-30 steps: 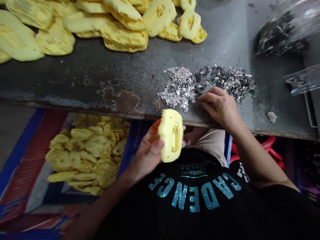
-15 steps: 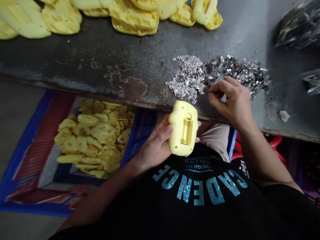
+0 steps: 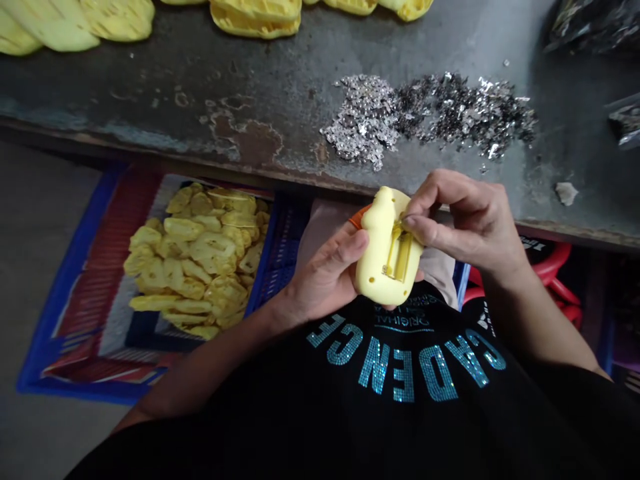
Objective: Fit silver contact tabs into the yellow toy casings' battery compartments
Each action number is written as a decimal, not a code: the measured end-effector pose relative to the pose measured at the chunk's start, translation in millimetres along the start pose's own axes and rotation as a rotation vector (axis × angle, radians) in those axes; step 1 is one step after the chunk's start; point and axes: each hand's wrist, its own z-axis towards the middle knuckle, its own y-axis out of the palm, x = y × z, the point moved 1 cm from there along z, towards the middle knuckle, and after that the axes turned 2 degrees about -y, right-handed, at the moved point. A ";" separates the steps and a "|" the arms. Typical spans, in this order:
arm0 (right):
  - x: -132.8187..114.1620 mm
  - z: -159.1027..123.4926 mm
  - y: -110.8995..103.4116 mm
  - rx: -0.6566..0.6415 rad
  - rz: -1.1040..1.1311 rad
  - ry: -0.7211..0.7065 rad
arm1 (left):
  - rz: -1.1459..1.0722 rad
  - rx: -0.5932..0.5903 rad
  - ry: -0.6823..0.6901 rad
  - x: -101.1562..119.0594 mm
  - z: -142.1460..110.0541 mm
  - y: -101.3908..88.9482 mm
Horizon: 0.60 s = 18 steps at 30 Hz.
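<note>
Head view has the left hand (image 3: 325, 277) half curled around a yellow shell (image 3: 376, 250) just before the tabletop (image 3: 280, 73), best steadied while the right hand (image 3: 467, 217), pinched nearly closed on seemingly a metal piece (image 3: 404, 217), aligns squarely with the slot (image 3: 401, 257).

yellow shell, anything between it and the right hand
Nothing visible blocks the right hand: its fingers are at the slot's upper end, apparently pinching a small dark piece. The left hand grips the yellow shell, clear of the slot.
</note>
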 end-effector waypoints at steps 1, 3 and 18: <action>-3.2 -2.2 -0.4 0.001 -0.034 -0.018 | 0.012 0.005 0.009 -0.3 0.4 3.6; -10.2 -6.7 -0.4 0.019 -0.106 -0.068 | 0.023 0.026 0.018 -1.5 1.0 9.5; -31.7 -20.9 1.3 -0.019 -0.617 -0.120 | 0.082 0.207 0.071 -15.3 -8.6 7.0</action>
